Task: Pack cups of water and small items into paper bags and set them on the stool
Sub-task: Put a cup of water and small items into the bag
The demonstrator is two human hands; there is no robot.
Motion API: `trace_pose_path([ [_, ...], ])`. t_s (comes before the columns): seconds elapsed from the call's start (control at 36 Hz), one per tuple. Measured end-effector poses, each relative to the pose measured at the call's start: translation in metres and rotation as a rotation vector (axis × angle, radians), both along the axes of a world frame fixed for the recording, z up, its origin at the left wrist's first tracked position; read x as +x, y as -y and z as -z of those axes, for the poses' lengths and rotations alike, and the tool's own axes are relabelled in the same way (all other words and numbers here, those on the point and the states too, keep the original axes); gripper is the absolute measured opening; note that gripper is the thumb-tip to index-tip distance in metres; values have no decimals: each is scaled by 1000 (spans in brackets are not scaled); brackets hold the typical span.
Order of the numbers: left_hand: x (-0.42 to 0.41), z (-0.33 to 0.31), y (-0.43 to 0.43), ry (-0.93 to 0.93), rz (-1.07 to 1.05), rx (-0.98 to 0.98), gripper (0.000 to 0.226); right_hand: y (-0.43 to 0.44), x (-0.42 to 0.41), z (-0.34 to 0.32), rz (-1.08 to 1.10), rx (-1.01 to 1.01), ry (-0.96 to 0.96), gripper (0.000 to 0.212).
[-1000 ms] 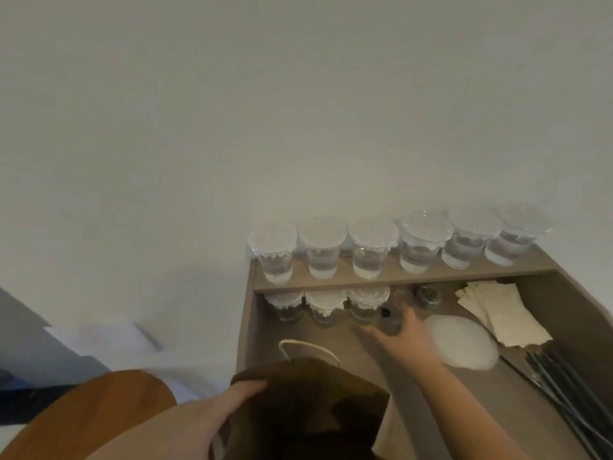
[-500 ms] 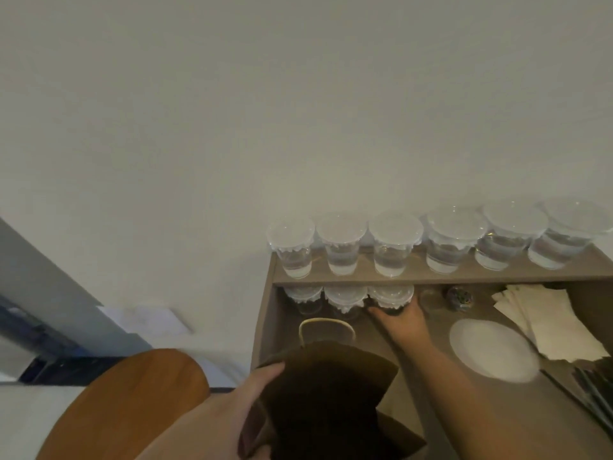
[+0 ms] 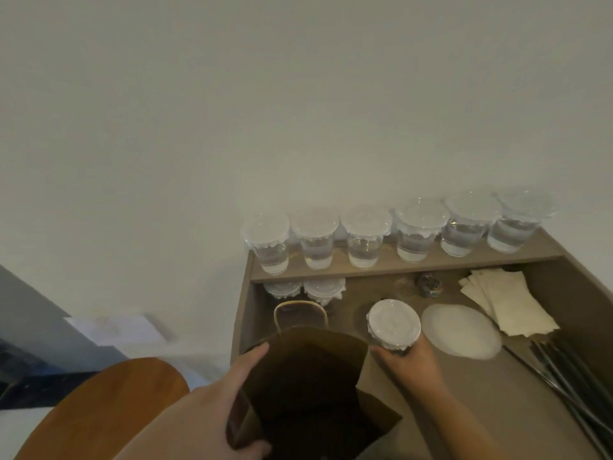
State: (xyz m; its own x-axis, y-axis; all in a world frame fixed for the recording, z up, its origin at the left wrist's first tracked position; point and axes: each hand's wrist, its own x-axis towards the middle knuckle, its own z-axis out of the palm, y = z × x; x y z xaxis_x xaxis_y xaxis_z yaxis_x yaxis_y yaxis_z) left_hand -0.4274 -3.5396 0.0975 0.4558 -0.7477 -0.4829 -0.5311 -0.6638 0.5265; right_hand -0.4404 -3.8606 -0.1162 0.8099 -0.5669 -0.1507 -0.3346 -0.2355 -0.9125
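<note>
By the left edge of the desk [image 3: 497, 393], right hand [image 3: 408, 363] round a cup [image 3: 393, 322], left hand [image 3: 238, 393] tight on the bag [image 3: 308, 376].

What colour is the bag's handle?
Pale tan handle, lighter than the dark brown bag; seen in the head view.

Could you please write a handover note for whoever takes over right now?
Left hand holds the bag open by its left edge.
Right hand grips a lidded cup beside the bag's mouth, not yet inside.
Six cups stand on the shelf, two more beneath it.
No bag shows on the stool.
Done: bag opened, cup picked up.
Left: lower cup in, add small items, set bag on stool.
</note>
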Motion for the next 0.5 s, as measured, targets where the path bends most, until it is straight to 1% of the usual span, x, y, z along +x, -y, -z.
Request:
trace_pose_path([
  [0.03,19,-12,-11,48,-263,23,107,-1,-6,-1,10,9,-22,89],
  [0.06,23,-19,-5,93,-285,152,108,-3,-12,-4,29,23,-43,89],
  [0.08,24,-27,-6,83,-239,191,108,-4,-17,-5,45,28,-56,91],
  [0.14,27,-17,-2,136,-226,143,110,-4,-28,-7,35,22,-83,93],
  [0.19,30,-14,-4,90,-260,116,112,-1,-40,-11,-14,18,-134,99],
  [0.22,33,-8,-9,78,-267,88,112,2,-46,-13,-33,3,-182,103],
  [0.25,35,-6,-11,76,-278,102,113,7,-51,-15,-46,-34,-244,102],
  [0.31,31,-5,-11,83,-250,84,113,22,-61,-23,-64,-110,-381,90],
  [0.36,32,-2,-12,74,-257,86,113,39,-67,-34,-9,-154,-474,69],
  [0.39,32,-3,-12,66,-266,87,113,45,-69,-42,46,-190,-459,59],
  [0.44,32,2,-13,53,-241,62,113,48,-66,-64,131,-284,-372,48],
  [0.5,31,0,-10,50,-238,70,112,40,-54,-90,100,-369,-282,44],
])
